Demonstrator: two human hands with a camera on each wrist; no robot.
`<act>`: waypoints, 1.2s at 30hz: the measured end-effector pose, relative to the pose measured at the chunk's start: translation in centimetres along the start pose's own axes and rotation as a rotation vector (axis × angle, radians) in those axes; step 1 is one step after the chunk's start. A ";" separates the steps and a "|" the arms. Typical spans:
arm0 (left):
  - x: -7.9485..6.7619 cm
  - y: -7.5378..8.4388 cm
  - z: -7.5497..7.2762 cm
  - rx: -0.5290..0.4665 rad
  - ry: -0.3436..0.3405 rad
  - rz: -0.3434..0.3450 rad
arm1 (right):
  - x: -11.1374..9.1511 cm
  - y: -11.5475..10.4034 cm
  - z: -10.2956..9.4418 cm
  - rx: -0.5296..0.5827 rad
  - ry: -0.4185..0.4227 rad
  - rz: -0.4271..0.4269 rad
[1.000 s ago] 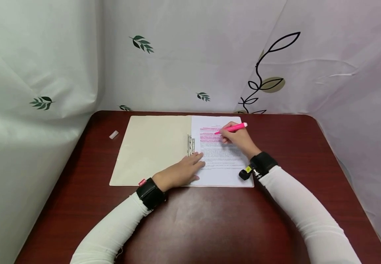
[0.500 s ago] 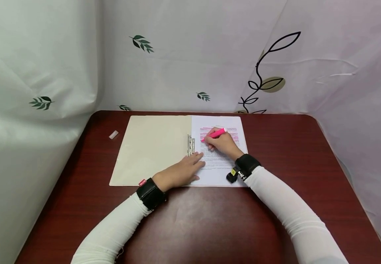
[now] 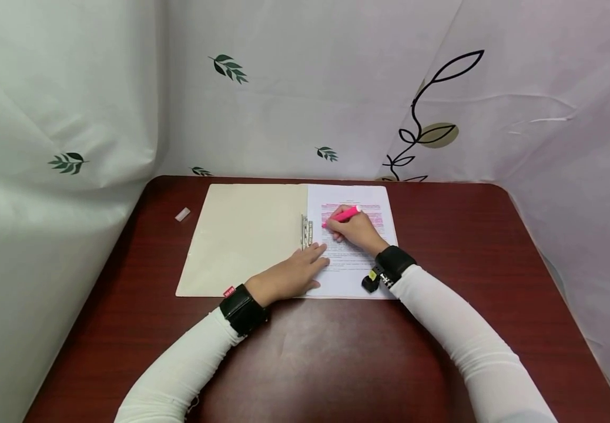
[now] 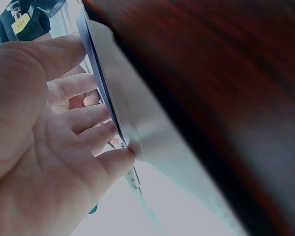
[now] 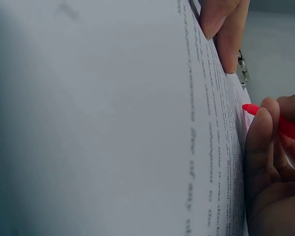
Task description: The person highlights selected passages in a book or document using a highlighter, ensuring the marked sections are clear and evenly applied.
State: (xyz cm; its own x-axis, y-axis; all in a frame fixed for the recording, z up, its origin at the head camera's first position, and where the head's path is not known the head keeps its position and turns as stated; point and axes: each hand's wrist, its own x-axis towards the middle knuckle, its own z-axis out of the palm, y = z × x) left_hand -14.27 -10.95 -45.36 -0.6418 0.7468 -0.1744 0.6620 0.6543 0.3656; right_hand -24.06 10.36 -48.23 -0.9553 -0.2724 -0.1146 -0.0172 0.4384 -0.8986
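Note:
My right hand (image 3: 355, 230) pinches a pink highlighter (image 3: 345, 214) whose tip is at the left edge of the printed text. In the right wrist view the highlighter (image 5: 290, 129) sticks out between thumb and fingers, tip close to the paper. Pink marking covers the upper lines of the printed page (image 3: 360, 282); the lower lines are plain black text. The page lies on the right side of an open cream folder (image 3: 247, 235). My left hand (image 3: 286, 276) rests with spread fingers on the page's lower left, by the metal clip (image 3: 306, 230). In the left wrist view its fingertips (image 4: 119, 160) touch the sheet.
A small white piece (image 3: 182, 215), shaped like a block, lies on the dark red-brown table (image 3: 474, 247) left of the folder. A pale curtain (image 3: 284, 88) with leaf prints hangs behind the table's back edge.
My right hand and the highlighter have moved left and slightly down across the page to the start of a line, then stayed nearly still. The left hand has stayed in place.

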 end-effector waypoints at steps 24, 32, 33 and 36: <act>-0.1 0.1 0.0 0.010 0.015 0.012 | -0.4 -0.2 0.0 -0.057 0.025 -0.020; 0.0 0.0 0.2 0.014 0.014 0.007 | -0.5 -0.3 -0.2 -0.045 0.013 -0.010; -0.1 0.0 0.2 0.012 0.014 0.005 | -0.5 -0.3 -0.2 -0.043 0.012 -0.009; 0.0 0.0 0.2 0.012 0.005 -0.002 | -0.5 -0.3 -0.3 -0.038 0.009 -0.006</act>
State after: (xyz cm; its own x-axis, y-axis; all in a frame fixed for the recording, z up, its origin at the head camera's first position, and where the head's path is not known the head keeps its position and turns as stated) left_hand -14.18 -10.96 -45.53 -0.6449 0.7450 -0.1703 0.6655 0.6570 0.3541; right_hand -23.65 10.64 -47.77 -0.9577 -0.2679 -0.1054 -0.0341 0.4689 -0.8826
